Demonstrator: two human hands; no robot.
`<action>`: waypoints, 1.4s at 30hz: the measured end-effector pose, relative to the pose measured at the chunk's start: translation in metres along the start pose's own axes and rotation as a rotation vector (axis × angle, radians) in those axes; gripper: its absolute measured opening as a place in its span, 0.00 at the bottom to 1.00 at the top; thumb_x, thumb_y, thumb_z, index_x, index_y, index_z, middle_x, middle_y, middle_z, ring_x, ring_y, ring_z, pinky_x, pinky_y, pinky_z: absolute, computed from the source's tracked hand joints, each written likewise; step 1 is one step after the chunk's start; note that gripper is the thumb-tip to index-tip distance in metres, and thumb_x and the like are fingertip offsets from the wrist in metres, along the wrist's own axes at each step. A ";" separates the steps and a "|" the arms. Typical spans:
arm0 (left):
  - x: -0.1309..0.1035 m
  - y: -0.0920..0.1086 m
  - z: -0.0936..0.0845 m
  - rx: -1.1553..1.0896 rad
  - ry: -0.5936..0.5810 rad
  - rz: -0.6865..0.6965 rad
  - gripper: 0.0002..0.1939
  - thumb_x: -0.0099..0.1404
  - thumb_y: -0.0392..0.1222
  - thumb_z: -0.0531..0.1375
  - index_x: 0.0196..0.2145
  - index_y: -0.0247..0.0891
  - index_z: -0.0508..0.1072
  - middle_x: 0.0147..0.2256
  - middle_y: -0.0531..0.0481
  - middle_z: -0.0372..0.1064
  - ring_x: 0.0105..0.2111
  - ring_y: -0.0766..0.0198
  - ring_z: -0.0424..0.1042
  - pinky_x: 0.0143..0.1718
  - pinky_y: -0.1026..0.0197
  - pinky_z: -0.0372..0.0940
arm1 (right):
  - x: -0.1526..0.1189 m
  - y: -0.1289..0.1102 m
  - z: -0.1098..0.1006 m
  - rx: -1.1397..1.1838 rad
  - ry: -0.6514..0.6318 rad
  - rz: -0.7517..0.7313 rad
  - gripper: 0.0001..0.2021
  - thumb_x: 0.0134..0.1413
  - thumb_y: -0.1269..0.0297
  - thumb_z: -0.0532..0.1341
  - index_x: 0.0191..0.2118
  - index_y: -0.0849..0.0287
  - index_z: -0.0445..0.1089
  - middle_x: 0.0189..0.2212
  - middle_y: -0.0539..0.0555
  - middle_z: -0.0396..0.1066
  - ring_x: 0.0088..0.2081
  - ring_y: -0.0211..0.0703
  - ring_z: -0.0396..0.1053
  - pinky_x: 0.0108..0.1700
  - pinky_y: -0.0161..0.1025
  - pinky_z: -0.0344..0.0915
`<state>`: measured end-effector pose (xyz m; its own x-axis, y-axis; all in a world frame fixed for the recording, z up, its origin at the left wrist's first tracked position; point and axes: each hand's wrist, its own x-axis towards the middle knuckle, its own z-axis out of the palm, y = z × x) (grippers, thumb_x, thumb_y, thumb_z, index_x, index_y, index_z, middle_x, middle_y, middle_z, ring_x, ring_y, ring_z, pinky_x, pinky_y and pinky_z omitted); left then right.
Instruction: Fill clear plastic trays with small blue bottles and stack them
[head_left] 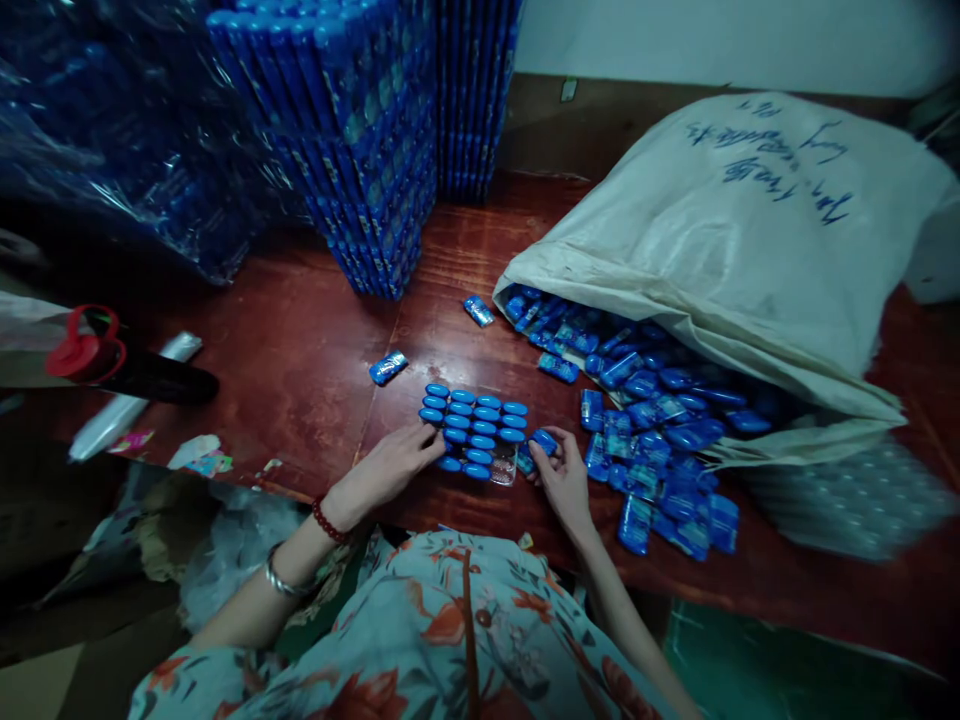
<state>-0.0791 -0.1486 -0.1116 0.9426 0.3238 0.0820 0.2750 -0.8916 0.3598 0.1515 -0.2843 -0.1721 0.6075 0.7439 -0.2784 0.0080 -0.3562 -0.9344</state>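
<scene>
Blue rounded packs (481,428) stand in rows in a clear plastic tray (503,466) near the table's front edge. The tray's bare part shows at its lower right. My left hand (401,458) is at the tray's left side, its fingertips bent against the packs there; whether it grips one is hidden. To the right of the tray, my right hand (561,480) holds a blue pack (543,441) between thumb and fingers. A loose pile of blue packs (649,475) lies just right of that hand, spilling from a white sack (720,230).
Tall stacks of blue packs (367,150) stand at the back. Two loose packs (388,367) (478,311) lie beyond the tray. A black bottle with a red lid (165,375) lies left; clear trays (862,495) sit right.
</scene>
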 end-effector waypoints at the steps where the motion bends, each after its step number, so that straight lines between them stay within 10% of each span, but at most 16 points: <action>1: 0.003 0.002 -0.002 0.020 -0.026 0.012 0.16 0.68 0.29 0.42 0.46 0.37 0.63 0.42 0.44 0.65 0.42 0.60 0.65 0.45 0.55 0.64 | 0.000 0.001 0.000 0.002 -0.003 0.001 0.22 0.48 0.49 0.60 0.45 0.55 0.58 0.23 0.44 0.63 0.17 0.35 0.64 0.17 0.32 0.60; 13: 0.019 0.010 -0.012 0.155 -0.230 0.163 0.15 0.66 0.29 0.44 0.47 0.35 0.64 0.45 0.42 0.64 0.42 0.59 0.64 0.47 0.55 0.62 | 0.004 0.010 0.000 -0.067 0.007 -0.032 0.21 0.51 0.49 0.59 0.46 0.56 0.59 0.21 0.42 0.62 0.16 0.35 0.63 0.19 0.32 0.61; 25: -0.004 0.008 0.003 0.147 -0.103 -0.014 0.37 0.55 0.23 0.50 0.61 0.46 0.55 0.59 0.43 0.53 0.58 0.49 0.52 0.54 0.46 0.54 | 0.005 0.006 0.001 -0.069 0.014 -0.018 0.21 0.51 0.49 0.58 0.46 0.56 0.59 0.21 0.43 0.63 0.16 0.34 0.62 0.18 0.33 0.60; 29: -0.013 0.005 0.010 -0.001 0.126 -0.004 0.37 0.58 0.23 0.48 0.62 0.49 0.52 0.59 0.44 0.53 0.57 0.54 0.55 0.54 0.48 0.56 | 0.001 0.004 -0.003 0.051 0.017 0.019 0.24 0.50 0.49 0.59 0.49 0.56 0.56 0.22 0.44 0.63 0.16 0.36 0.64 0.17 0.33 0.59; 35: -0.011 -0.059 0.024 -0.158 0.641 -0.580 0.22 0.67 0.38 0.50 0.58 0.41 0.60 0.48 0.42 0.59 0.48 0.57 0.63 0.50 0.53 0.61 | -0.002 0.006 -0.011 0.021 -0.046 0.055 0.25 0.48 0.47 0.59 0.48 0.57 0.58 0.21 0.45 0.64 0.19 0.39 0.65 0.19 0.35 0.61; 42: 0.021 -0.120 0.019 -0.074 0.436 -0.848 0.19 0.61 0.51 0.58 0.42 0.32 0.69 0.37 0.43 0.63 0.38 0.56 0.66 0.41 0.56 0.63 | 0.005 -0.001 -0.029 -0.178 0.026 -0.050 0.24 0.42 0.45 0.64 0.40 0.57 0.64 0.22 0.46 0.65 0.19 0.34 0.60 0.20 0.33 0.59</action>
<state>-0.0893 -0.0406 -0.1704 0.2776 0.9554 0.1004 0.8068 -0.2886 0.5155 0.1771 -0.2964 -0.1659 0.6233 0.7489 -0.2248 0.1779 -0.4158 -0.8919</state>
